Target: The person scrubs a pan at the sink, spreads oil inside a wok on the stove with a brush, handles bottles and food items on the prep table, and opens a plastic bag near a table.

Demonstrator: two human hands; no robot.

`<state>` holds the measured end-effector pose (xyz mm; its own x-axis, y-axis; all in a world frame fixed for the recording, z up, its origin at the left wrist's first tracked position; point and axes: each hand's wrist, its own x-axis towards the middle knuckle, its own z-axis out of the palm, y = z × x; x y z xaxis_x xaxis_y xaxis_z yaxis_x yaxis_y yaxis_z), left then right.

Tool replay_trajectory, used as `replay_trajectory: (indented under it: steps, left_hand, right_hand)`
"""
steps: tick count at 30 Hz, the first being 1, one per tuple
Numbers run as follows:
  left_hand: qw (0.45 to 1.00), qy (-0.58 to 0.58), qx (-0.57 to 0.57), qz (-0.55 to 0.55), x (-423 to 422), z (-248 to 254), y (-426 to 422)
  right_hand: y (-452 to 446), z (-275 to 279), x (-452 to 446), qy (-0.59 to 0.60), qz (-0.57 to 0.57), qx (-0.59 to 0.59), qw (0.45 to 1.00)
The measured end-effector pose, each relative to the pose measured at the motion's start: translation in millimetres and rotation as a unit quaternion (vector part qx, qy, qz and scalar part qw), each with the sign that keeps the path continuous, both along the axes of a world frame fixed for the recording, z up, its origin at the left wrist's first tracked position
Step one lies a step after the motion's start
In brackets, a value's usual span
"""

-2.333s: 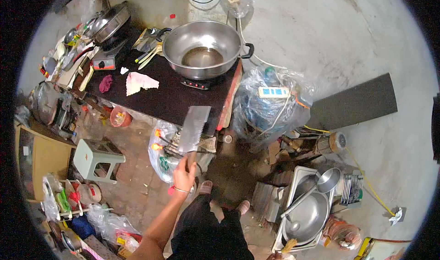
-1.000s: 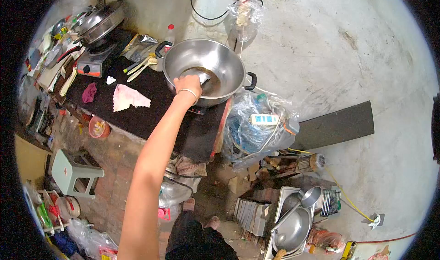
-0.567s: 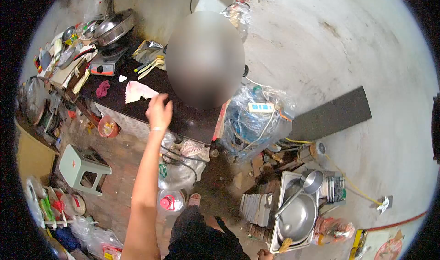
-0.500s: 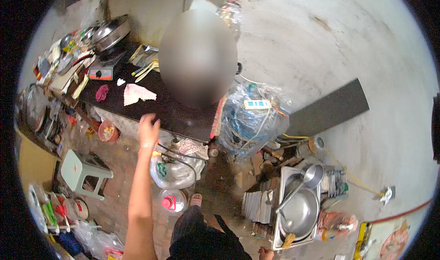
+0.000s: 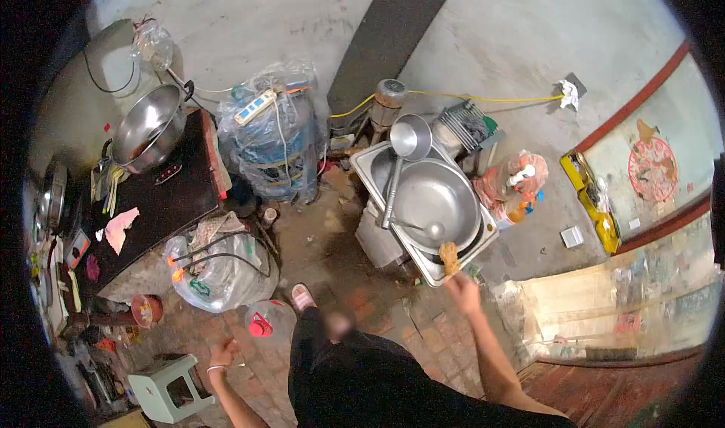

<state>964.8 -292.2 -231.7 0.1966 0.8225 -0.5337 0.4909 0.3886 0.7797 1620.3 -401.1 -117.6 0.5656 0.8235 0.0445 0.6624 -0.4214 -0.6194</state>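
Observation:
My right hand (image 5: 464,292) is at the near corner of the metal sink (image 5: 485,237), its fingers closed round the lower end of a yellow-brown scrubbing brush (image 5: 450,259). In the sink are a round steel basin (image 5: 445,194) and a ladle (image 5: 433,230). A long-handled steel dipper (image 5: 411,137) lies across the rim. My left hand (image 5: 223,354), with a bracelet at the wrist, hangs over the floor beside the pale green stool (image 5: 155,398), its fingers loosely apart and nothing in them. The large wok (image 5: 143,118) stands on the dark table (image 5: 162,201); its contents are unclear.
A pink cloth (image 5: 121,229) lies on the table. Below are a plastic bag with black cords (image 5: 226,277) and a red-capped bottle (image 5: 270,322). A plastic-wrapped bundle (image 5: 276,145) stands by the wall. Right of the sink are a red bag (image 5: 517,179) and a yellow case (image 5: 593,201).
The view has swung right, towards the sink. My left hand, earlier holding a cleaver, then inside the wok, has drawn back empty. My right hand has reached the brush.

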Motion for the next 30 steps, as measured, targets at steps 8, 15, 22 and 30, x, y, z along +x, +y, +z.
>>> replay_trajectory:
  steps: [8, 15, 22, 30]
  left_hand:
    - [0.996, 0.005, 0.064, -0.055, 127.6, 28.8, 79.8]
    - [0.986, -0.147, -0.074, -0.039, 198.5, 23.0, 121.3]
    - [0.973, -0.154, -0.035, -0.167, 292.1, 17.6, 170.0]
    - [0.977, -0.104, -0.036, -0.184, 488.0, -49.1, 178.7]
  right_hand:
    - [121.3, 158.2, 116.0, -0.231, -0.143, 0.141, 0.952]
    - [159.4, 149.2, 175.4, -0.291, -0.197, -0.007, 0.936]
    - [168.8, 144.2, 188.9, -0.329, -0.246, -0.022, 0.911]
    - [173.1, 140.3, 176.5, -0.309, -0.210, 0.037, 0.927]
